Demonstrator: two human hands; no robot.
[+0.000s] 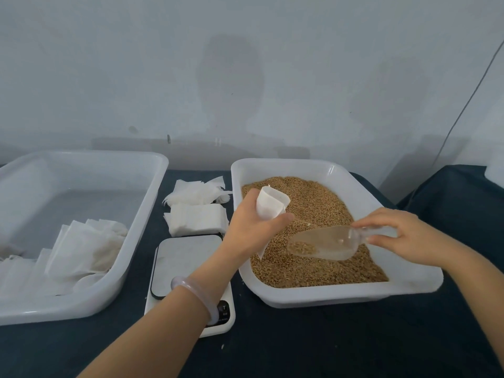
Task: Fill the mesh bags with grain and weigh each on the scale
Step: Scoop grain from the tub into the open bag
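Left hand (253, 227) is gripping one bag (270, 204), fingers curled round its lower half. The bag's mouth is standing open above the fist, tilted up and to the right. The bag is sitting over the left side of the grain (313, 203), inside the right tray (300, 297).

Right hand (401, 236) is pinching the scoop (324, 242) by its handle, thumb and fingertips closed on it. The scoop's bowl is pointing left toward the bag hand and lying low over the grain. It is carrying a small heap of grain at its front lip. The lip is sitting below and right of the bag mouth, near the left thumb but apart from it. I can't tell whether the bowl's underside is touching the grain; the clear plastic is making that hard to read.

The scale (185, 257) is sitting between the trays, its platter bare, with my left forearm crossing its front corner. A stack of flat bags (196, 214) is lying just behind it. The left tray (81, 309) is holding more white bags (87, 246) leaning along its near-left side.
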